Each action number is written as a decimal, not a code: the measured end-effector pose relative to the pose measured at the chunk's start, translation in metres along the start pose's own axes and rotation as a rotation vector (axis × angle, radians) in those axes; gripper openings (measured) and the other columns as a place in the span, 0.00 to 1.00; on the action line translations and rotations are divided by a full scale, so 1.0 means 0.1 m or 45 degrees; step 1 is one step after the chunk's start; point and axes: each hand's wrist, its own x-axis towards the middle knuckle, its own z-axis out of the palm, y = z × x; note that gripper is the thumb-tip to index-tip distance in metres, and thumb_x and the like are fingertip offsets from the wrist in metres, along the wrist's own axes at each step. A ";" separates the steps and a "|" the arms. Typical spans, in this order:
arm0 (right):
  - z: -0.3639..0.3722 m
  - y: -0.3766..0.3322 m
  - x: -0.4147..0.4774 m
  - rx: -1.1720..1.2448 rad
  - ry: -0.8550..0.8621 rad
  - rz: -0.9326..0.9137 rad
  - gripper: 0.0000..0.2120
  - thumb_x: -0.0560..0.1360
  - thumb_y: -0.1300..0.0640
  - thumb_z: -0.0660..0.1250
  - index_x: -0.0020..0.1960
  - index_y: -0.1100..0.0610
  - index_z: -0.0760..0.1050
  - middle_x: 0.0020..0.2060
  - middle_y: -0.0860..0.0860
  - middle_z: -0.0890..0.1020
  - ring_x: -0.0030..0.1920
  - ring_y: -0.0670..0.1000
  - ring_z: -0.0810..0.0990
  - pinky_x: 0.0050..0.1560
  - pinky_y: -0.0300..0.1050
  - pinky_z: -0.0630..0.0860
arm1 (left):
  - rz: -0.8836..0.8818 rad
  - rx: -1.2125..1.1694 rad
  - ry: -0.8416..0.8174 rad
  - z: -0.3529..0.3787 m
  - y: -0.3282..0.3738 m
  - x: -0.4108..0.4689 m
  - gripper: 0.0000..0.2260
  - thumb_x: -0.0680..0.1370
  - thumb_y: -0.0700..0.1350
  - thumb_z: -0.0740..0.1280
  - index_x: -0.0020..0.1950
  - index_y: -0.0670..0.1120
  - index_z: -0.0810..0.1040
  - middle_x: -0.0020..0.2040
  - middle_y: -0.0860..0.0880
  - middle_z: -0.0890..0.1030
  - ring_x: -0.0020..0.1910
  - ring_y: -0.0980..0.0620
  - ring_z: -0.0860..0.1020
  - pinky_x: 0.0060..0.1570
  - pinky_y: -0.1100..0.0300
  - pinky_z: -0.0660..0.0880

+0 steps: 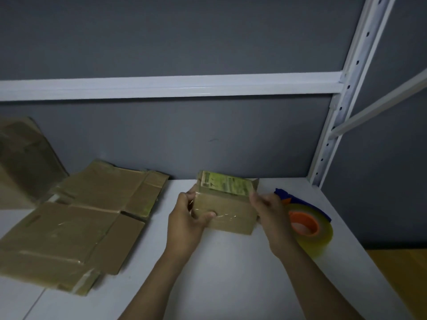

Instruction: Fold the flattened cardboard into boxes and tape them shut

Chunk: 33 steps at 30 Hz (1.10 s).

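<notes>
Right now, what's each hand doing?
Left hand: grips the box at its left side, thumb on the front.
Right hand: holds the box's right edge.

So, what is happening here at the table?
A person holds a small box at the white table with both hands. The left hand grips its left end, thumb on the taped front; the right hand holds its right end. A tape roll lies to the right, flat cardboard to the left.
</notes>
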 end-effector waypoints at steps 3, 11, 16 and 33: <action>0.02 0.06 0.02 -0.010 0.115 -0.044 0.13 0.74 0.52 0.70 0.50 0.59 0.72 0.43 0.53 0.79 0.41 0.49 0.78 0.35 0.40 0.73 | 0.031 -0.166 0.020 0.04 -0.04 -0.07 0.15 0.70 0.42 0.76 0.52 0.49 0.74 0.58 0.59 0.79 0.55 0.59 0.79 0.51 0.63 0.77; -0.06 0.30 -0.07 0.052 -0.148 -0.074 0.12 0.75 0.68 0.66 0.54 0.54 0.76 0.46 0.53 0.82 0.46 0.51 0.82 0.37 0.34 0.76 | -0.017 0.068 -0.023 0.00 -0.30 -0.15 0.24 0.71 0.42 0.76 0.64 0.54 0.75 0.52 0.52 0.72 0.51 0.58 0.76 0.58 0.55 0.76; -0.12 0.19 -0.11 0.040 -0.052 -0.078 0.20 0.74 0.41 0.61 0.52 0.57 0.77 0.41 0.51 0.84 0.41 0.49 0.84 0.36 0.39 0.77 | 0.052 -0.016 -0.054 -0.07 -0.24 -0.22 0.21 0.69 0.60 0.73 0.60 0.56 0.76 0.59 0.54 0.72 0.53 0.57 0.78 0.53 0.59 0.77; -0.19 0.03 -0.06 0.009 -0.294 0.052 0.12 0.83 0.50 0.54 0.62 0.44 0.73 0.46 0.42 0.82 0.39 0.36 0.82 0.32 0.30 0.74 | 0.151 0.109 -0.320 -0.05 -0.04 -0.13 0.38 0.69 0.44 0.78 0.70 0.66 0.63 0.73 0.62 0.63 0.69 0.61 0.66 0.64 0.61 0.71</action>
